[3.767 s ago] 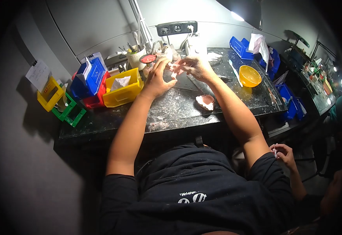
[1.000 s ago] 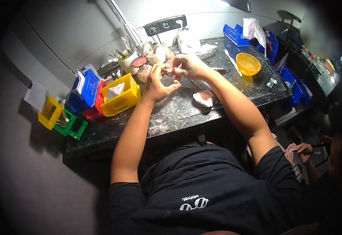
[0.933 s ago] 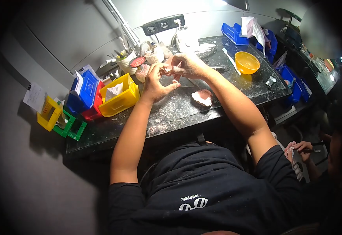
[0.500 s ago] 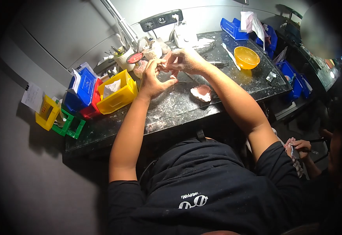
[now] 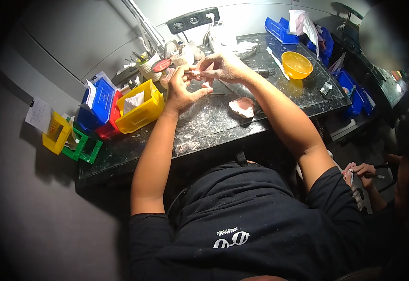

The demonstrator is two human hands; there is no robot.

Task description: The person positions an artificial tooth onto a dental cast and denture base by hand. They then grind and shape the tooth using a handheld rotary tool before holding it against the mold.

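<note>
My left hand (image 5: 180, 96) and right hand (image 5: 226, 70) pinch a pink piece (image 5: 196, 73), work under way (what remains, I can't tell).

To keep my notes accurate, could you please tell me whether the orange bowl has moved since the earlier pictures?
No, judged by the right edge of the bench, the orange bowl is in the same place; the view shifted.

1. Black shirt (image 5: 260, 210): white print (image 5: 232, 239) with small lettering, too small to read.
2. White note (image 5: 39, 114) on the left: handwriting, illegible.
3. Small yellow bin (image 5: 50, 142) beside the note: red marking, unreadable.
</note>
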